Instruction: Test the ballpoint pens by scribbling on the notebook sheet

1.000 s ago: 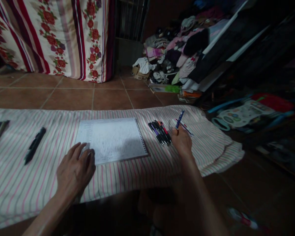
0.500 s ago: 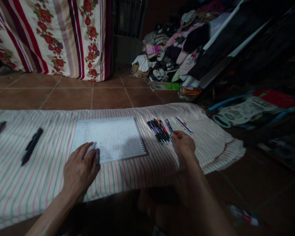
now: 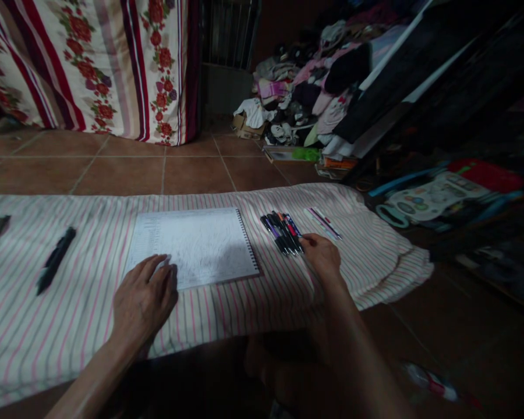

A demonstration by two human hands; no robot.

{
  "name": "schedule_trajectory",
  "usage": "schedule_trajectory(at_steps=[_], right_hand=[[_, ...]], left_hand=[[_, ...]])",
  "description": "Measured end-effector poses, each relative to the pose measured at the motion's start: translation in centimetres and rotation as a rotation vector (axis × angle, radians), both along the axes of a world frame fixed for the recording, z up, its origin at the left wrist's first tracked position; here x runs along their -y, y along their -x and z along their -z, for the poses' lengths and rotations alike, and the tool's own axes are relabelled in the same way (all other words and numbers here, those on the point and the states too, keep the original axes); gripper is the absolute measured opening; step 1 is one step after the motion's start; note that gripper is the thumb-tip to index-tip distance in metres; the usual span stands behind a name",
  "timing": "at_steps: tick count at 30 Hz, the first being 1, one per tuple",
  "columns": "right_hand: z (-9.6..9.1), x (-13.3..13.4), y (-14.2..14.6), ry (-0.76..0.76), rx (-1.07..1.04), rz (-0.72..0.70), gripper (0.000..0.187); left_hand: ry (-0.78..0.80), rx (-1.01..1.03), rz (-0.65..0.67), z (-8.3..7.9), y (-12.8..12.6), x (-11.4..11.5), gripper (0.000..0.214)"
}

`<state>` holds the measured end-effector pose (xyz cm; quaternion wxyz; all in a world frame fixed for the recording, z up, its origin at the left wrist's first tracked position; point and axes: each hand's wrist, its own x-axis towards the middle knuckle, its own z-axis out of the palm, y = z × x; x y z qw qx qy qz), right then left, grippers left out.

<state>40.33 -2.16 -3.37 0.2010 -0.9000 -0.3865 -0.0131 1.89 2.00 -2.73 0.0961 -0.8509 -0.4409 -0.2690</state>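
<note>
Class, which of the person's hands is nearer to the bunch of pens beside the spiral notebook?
Right. The right hand is at the near end of the pens; the left hand rests on the near left corner of the notebook.

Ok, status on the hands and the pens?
Left hand flat on notebook corner. Right hand fingertips at the pen bunch, grip unclear. Two loose pens lie just right of it, nothing blocking.
</note>
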Motion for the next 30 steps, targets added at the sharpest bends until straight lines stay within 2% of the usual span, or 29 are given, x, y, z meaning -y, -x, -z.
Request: schedule_trajectory(at_steps=[7, 14, 17, 26, 30], right_hand=[[0.7, -0.6, -0.4, -0.125, -0.090, -0.019, 0.030], [1.0, -0.9, -0.3, -0.114, -0.069, -0.128, 0.035], [0.8, -0.9, -0.2, -0.085, -0.091, -0.088, 0.035], [0.7, -0.9, -0.1, -0.120, -0.109, -0.056, 0.032], [-0.1, -0.9, 0.1, -0.260, -0.139, -0.004, 0.035]], left_hand=[[0.021, 0.005, -0.010, 0.3, 0.5, 0.0, 0.020], [0.025, -0.005, -0.015, 0.2, 0.4, 0.0, 0.022], [0.023, -0.006, -0.020, 0.2, 0.5, 0.0, 0.023], [0.037, 0.010, -0.021, 0.1, 0.4, 0.0, 0.024], [0.042, 0.013, -0.017, 0.3, 0.5, -0.1, 0.023]])
